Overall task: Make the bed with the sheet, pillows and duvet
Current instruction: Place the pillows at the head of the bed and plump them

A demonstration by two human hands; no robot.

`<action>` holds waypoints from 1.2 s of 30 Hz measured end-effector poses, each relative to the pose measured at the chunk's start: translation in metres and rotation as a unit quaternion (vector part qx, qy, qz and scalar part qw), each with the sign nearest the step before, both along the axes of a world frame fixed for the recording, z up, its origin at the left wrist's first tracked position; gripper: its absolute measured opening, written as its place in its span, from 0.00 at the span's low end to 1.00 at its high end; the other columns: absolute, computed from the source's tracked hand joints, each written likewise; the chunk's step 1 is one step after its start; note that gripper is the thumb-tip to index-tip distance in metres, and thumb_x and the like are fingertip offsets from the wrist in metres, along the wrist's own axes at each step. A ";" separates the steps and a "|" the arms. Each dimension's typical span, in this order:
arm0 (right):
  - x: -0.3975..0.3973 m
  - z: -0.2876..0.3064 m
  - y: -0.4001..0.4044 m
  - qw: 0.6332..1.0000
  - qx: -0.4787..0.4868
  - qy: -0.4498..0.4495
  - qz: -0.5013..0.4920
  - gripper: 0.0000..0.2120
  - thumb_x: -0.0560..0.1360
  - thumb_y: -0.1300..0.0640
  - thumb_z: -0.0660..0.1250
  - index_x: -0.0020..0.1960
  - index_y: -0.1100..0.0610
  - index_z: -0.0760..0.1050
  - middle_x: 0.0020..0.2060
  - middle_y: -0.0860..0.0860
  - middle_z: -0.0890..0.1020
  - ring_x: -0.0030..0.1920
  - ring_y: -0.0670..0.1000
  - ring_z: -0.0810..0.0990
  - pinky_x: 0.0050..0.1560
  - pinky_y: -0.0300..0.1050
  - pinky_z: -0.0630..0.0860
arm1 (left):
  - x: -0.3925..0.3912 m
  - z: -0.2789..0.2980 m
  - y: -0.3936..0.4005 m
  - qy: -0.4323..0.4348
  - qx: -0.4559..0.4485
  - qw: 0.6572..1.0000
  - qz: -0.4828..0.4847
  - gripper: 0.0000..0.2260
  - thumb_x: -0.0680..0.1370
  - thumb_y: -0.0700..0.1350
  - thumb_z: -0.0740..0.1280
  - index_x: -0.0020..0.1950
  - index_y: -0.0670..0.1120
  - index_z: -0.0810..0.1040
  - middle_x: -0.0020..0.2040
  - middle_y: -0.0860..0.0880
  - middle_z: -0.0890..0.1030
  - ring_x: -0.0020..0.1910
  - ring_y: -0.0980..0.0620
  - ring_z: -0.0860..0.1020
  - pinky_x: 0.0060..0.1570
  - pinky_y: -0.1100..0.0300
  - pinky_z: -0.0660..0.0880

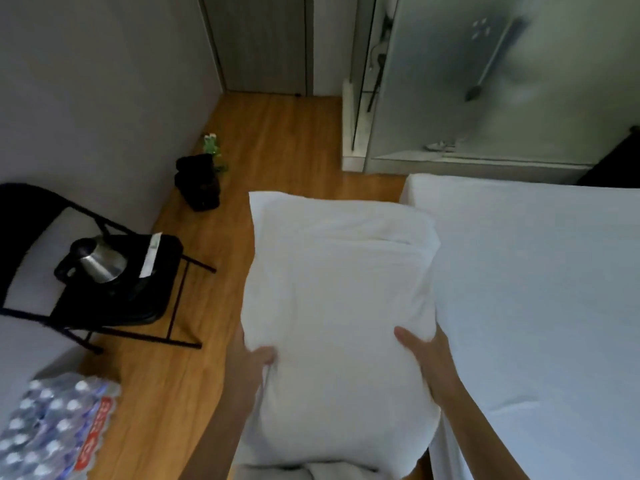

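I hold a white pillow (339, 289) in front of me, over the wooden floor beside the bed's left edge. My left hand (251, 362) grips its lower left side, thumb pressed into the fabric. On its lower right side my right hand (424, 358) grips it the same way. The bed (540, 289) fills the right of the view, covered by a smooth white sheet. More white cloth (311, 472) shows just below the pillow at the bottom edge. No duvet can be made out.
A black folding chair (114, 292) with a metal kettle (93, 265) stands at left. A pack of water bottles (52, 427) lies at lower left. A black bag (199, 183) sits by the wall. A frosted glass partition (485, 81) stands behind the bed.
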State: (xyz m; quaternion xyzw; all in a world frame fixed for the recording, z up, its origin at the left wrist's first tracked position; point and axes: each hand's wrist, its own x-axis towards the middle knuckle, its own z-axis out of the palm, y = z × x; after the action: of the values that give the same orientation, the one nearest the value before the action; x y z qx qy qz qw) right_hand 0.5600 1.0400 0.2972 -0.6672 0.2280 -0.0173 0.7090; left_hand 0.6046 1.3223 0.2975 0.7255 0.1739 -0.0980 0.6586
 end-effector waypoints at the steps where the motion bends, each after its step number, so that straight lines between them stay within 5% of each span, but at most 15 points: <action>1: 0.016 0.000 -0.008 1.000 0.004 0.014 -0.026 0.32 0.56 0.41 0.80 0.59 0.39 0.77 0.52 0.49 0.84 0.48 0.50 0.85 0.39 0.41 0.81 | 0.029 0.005 -0.007 0.003 -0.007 1.000 -0.015 0.38 0.65 0.33 0.70 0.75 0.45 0.65 0.70 0.45 0.72 0.67 0.44 0.72 0.67 0.44 0.68; 4: 0.077 0.010 -0.033 0.996 -0.017 0.037 -0.082 0.37 0.56 0.40 0.78 0.62 0.49 0.76 0.50 0.48 0.85 0.47 0.49 0.85 0.38 0.41 0.81 | 0.129 0.021 -0.034 -0.021 -0.008 0.997 -0.069 0.37 0.59 0.37 0.66 0.70 0.48 0.70 0.67 0.50 0.75 0.63 0.49 0.74 0.64 0.51 0.71; 7: 0.138 0.020 -0.054 0.992 -0.034 0.032 -0.119 0.31 0.56 0.38 0.76 0.57 0.45 0.77 0.47 0.44 0.85 0.44 0.46 0.85 0.35 0.38 0.80 | 0.218 0.035 -0.063 -0.045 -0.010 0.991 -0.129 0.31 0.59 0.35 0.66 0.60 0.55 0.75 0.55 0.60 0.80 0.53 0.62 0.78 0.47 0.69 0.76; 9: 0.179 0.022 -0.069 0.988 -0.036 0.028 -0.149 0.30 0.56 0.38 0.76 0.56 0.43 0.77 0.47 0.42 0.85 0.44 0.45 0.84 0.36 0.38 0.80 | 0.272 0.042 -0.082 -0.048 0.006 0.987 -0.151 0.32 0.60 0.33 0.67 0.62 0.55 0.75 0.55 0.62 0.80 0.53 0.63 0.78 0.47 0.69 0.75; 12: 0.243 0.017 -0.096 0.985 -0.030 0.030 -0.170 0.30 0.56 0.38 0.76 0.57 0.42 0.76 0.49 0.41 0.84 0.45 0.44 0.84 0.41 0.41 0.79 | 0.350 0.038 -0.117 -0.045 0.039 0.987 -0.151 0.35 0.59 0.36 0.68 0.68 0.38 0.72 0.61 0.45 0.78 0.58 0.46 0.77 0.56 0.58 0.75; 15: 0.316 0.002 -0.135 0.984 -0.020 0.037 -0.174 0.31 0.56 0.38 0.76 0.57 0.42 0.76 0.49 0.41 0.84 0.46 0.44 0.84 0.43 0.44 0.78 | 0.428 0.027 -0.164 -0.035 0.108 0.982 -0.151 0.25 0.62 0.29 0.72 0.59 0.28 0.75 0.55 0.40 0.78 0.55 0.34 0.76 0.41 0.74 0.71; 20: 0.450 -0.008 -0.223 0.980 0.004 0.039 -0.195 0.27 0.57 0.37 0.75 0.54 0.44 0.78 0.46 0.41 0.85 0.44 0.44 0.84 0.39 0.40 0.79 | 0.567 0.029 -0.259 -0.055 0.115 0.980 -0.154 0.31 0.64 0.27 0.70 0.67 0.39 0.72 0.62 0.46 0.76 0.58 0.44 0.73 0.58 0.52 0.71; 25: 0.551 0.015 -0.317 0.970 0.002 0.038 -0.240 0.22 0.58 0.39 0.76 0.51 0.41 0.79 0.47 0.42 0.85 0.44 0.45 0.84 0.38 0.38 0.79 | 0.681 0.051 -0.363 -0.066 0.079 0.971 -0.214 0.32 0.59 0.35 0.69 0.63 0.50 0.73 0.51 0.59 0.77 0.47 0.59 0.74 0.42 0.70 0.70; 29: 0.609 0.016 -0.369 0.957 0.002 0.037 -0.286 0.24 0.58 0.39 0.77 0.52 0.41 0.78 0.48 0.42 0.85 0.45 0.45 0.84 0.43 0.44 0.79 | 0.758 0.049 -0.433 -0.038 0.079 0.966 -0.242 0.40 0.55 0.42 0.66 0.70 0.48 0.71 0.61 0.55 0.74 0.56 0.51 0.72 0.52 0.59 0.69; 36: 0.754 0.016 -0.435 0.946 0.001 0.018 -0.324 0.28 0.58 0.37 0.75 0.56 0.40 0.74 0.45 0.33 0.82 0.46 0.36 0.81 0.35 0.28 0.76 | 0.908 0.030 -0.522 -0.040 0.077 0.956 -0.279 0.36 0.56 0.39 0.65 0.65 0.53 0.73 0.61 0.54 0.76 0.59 0.47 0.73 0.51 0.54 0.71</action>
State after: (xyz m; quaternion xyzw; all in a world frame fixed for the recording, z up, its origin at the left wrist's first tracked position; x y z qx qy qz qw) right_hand 1.3137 0.6047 0.3128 -0.5571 0.4447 -0.2333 0.6614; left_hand 1.5127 0.8001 0.3271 0.7972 -0.0543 -0.2348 0.5535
